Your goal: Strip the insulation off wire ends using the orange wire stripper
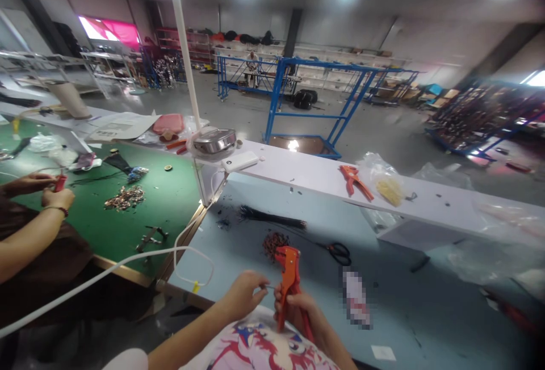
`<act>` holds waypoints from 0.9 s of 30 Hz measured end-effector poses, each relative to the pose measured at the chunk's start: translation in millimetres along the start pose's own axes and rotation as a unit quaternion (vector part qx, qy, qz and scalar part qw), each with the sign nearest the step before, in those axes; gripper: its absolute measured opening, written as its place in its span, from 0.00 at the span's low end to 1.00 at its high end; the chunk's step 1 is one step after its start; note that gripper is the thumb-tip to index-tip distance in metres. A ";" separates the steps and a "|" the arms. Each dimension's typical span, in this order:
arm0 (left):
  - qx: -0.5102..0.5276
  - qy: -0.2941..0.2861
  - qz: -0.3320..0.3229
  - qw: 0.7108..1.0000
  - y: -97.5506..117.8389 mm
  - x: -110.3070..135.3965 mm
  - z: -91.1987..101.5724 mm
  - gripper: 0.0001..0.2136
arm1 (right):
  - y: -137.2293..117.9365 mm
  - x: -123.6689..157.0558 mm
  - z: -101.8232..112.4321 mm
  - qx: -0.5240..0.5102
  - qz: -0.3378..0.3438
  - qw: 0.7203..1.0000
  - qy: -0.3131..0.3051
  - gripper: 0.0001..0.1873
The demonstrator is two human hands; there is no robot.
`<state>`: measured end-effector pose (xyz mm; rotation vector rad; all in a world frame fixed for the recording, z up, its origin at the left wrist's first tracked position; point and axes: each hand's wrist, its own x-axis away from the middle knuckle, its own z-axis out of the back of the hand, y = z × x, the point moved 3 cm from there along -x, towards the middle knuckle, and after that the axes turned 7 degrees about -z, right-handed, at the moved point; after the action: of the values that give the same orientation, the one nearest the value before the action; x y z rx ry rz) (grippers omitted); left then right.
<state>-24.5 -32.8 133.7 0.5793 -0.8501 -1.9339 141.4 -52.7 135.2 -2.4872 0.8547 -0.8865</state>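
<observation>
My right hand [304, 307] is wrapped round the handles of an orange wire stripper [290, 273], its head pointing away from me. Close beside it on the left, my left hand [247, 290] pinches a thin dark wire [269, 286] between thumb and fingertips. The wire runs toward the stripper; whether it touches the tool I cannot tell. Just beyond the stripper's head lies a pile of small copper-brown pieces [276, 242]. Farther back rests a bundle of black wires [272, 218]. Black-handled scissors [339, 253] lie to the right of the pile.
A raised white shelf [298, 168] spans the back, bearing a second orange stripper [355, 183], a plastic bag [385, 185], a metal box [215, 142] and a white power bank [240, 161]. A white cable [128, 259] crosses at left. A co-worker's hands [55, 191] hold a red tool.
</observation>
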 end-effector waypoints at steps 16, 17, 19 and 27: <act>-0.093 0.064 0.072 0.991 -18.9 -5.3 12.2 0.11 | -11.9 3.0 7.3 0.055 0.061 0.992 0.091 0.24; -0.089 0.069 0.081 0.990 -21.7 -5.6 16.5 0.11 | -14.0 3.5 8.4 0.061 0.069 0.991 0.099 0.24; -0.077 0.070 0.088 0.991 -22.8 -7.3 23.3 0.12 | -17.3 3.4 9.7 0.100 0.082 0.984 0.127 0.25; 0.016 0.074 0.049 0.996 -3.0 -22.1 17.1 0.13 | -25.5 2.8 -11.5 0.173 0.107 0.968 0.148 0.27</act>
<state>-27.5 -6.6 143.7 0.6793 -0.8007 -1.7683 146.2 -36.9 157.9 -1.9539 0.9477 -1.2285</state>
